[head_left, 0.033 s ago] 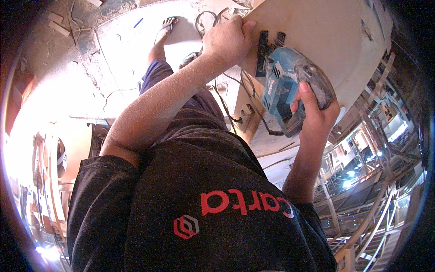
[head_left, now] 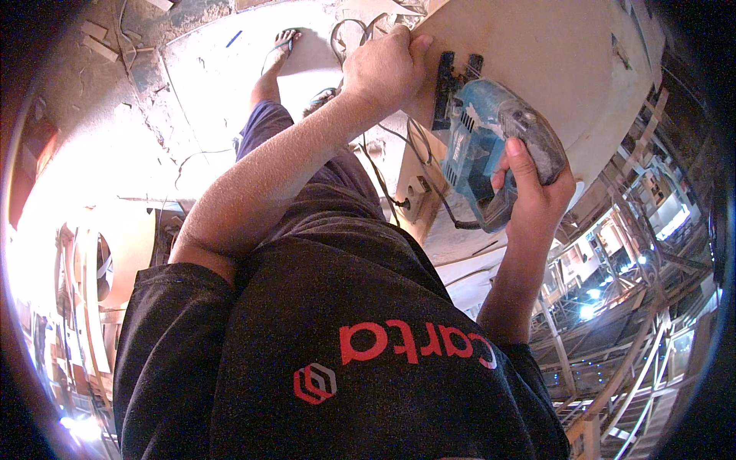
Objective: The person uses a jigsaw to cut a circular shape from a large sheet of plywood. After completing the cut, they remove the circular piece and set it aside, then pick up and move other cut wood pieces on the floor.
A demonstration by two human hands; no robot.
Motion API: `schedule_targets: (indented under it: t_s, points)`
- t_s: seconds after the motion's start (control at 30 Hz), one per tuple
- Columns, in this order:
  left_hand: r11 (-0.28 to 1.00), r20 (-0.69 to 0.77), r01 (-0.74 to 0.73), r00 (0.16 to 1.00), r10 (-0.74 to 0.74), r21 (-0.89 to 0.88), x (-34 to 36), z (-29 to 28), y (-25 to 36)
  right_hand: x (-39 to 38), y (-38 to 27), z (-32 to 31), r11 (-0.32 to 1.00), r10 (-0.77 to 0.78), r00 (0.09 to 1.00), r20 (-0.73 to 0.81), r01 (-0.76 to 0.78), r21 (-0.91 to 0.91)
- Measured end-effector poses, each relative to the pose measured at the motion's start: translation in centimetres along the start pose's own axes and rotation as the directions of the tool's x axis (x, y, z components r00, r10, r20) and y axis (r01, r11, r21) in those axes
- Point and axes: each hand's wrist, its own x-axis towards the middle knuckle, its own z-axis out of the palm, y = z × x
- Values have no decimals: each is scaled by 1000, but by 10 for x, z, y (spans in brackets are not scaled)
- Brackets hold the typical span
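Note:
My right hand [head_left: 540,182] is wrapped round the handle of a blue and dark grey jigsaw [head_left: 491,130]. The saw's black base plate [head_left: 443,90] is against a light brown wooden board [head_left: 552,54], near its left edge. The blade is hidden from this side. At that same edge my left hand [head_left: 387,67] grips the board, thumb on its face and the other fingers mostly out of sight. A dark power cord [head_left: 464,225] comes out of the lower end of the saw's handle.
Below the board stands a wooden piece with a socket and plug [head_left: 406,202]. Loops of cable [head_left: 349,34] lie near my left hand. A white sheet [head_left: 207,61] with a blue pen [head_left: 234,38] covers the floor by my foot. Wood scraps [head_left: 100,42] lie far left.

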Motion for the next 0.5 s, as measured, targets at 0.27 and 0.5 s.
schedule_targets:
  t_s: [0.27, 0.5]
  points:
    - [999, -20, -4, 1000, 3, -36, 13, 6, -5, 13, 2, 5, 1000, -7, 1000, -21, 8, 27]
    - [1000, -17, 1, 1000, -1, -5, 12, 6, -4, 15, -1, 3, 1000, 27, 999, -30, -26, 9]
